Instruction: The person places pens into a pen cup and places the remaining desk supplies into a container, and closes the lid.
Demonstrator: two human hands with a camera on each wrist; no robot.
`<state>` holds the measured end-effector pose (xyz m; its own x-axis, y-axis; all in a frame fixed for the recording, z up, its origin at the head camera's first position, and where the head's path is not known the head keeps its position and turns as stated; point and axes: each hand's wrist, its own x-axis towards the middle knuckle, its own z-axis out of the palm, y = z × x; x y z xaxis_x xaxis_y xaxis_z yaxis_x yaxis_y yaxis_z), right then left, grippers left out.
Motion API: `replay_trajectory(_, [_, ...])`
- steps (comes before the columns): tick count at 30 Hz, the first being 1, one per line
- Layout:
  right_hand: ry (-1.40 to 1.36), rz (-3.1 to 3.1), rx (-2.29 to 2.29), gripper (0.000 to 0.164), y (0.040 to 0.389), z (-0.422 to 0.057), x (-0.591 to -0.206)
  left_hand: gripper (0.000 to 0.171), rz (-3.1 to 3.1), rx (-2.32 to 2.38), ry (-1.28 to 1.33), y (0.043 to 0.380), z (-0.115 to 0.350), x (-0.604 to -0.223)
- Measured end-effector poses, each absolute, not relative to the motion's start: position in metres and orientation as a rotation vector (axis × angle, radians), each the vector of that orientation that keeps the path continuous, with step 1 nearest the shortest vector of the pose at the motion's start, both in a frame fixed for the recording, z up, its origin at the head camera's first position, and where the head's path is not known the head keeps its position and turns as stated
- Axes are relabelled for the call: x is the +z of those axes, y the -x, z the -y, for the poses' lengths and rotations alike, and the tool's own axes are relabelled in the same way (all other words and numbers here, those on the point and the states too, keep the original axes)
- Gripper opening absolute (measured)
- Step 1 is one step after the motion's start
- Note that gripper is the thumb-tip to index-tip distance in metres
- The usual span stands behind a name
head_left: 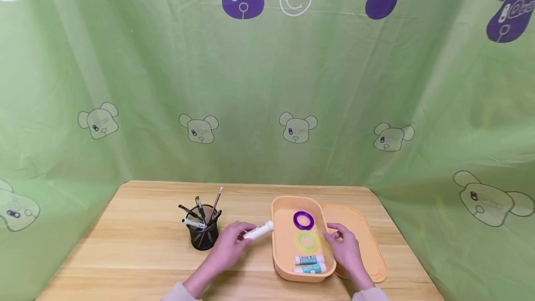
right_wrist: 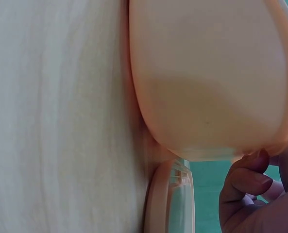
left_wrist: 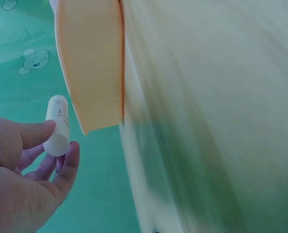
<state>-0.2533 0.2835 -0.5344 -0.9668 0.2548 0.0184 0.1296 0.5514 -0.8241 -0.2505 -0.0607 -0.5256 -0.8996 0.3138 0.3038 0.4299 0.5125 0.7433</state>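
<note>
My left hand (head_left: 230,245) holds a white glue stick (head_left: 258,231) by one end, its other end right at the left rim of a peach plastic box (head_left: 277,264). In the left wrist view the thumb and fingers pinch the glue stick (left_wrist: 59,124) beside the box wall (left_wrist: 90,63). On the box's right side, my right hand (head_left: 344,247) grips the rim, with curled fingers (right_wrist: 250,182) against the outer wall in the right wrist view. Inside the box lie a purple ring-shaped roll (head_left: 296,220), a yellow one (head_left: 298,241) and two teal-labelled glue sticks (head_left: 309,260).
A black mesh pen holder (head_left: 202,239) with several pens and a pencil stands left of my left hand. The peach lid (head_left: 369,245) lies flat on the wooden table (head_left: 138,231), right of the box and partly under my right hand. Green printed curtains (head_left: 251,73) enclose the table.
</note>
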Motion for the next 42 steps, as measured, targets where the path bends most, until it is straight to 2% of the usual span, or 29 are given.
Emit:
replay_trajectory(21, [0.343,2.641,1.393,0.04,0.252,-0.283,-0.534,0.032,2.6,-1.442,0.819,0.254,0.021,-0.519])
replay_trajectory(42, [0.325,2.64,1.375,0.04,0.254,-0.283,-0.536,0.03,2.654,-1.093,0.96,0.257,-0.02,-0.519])
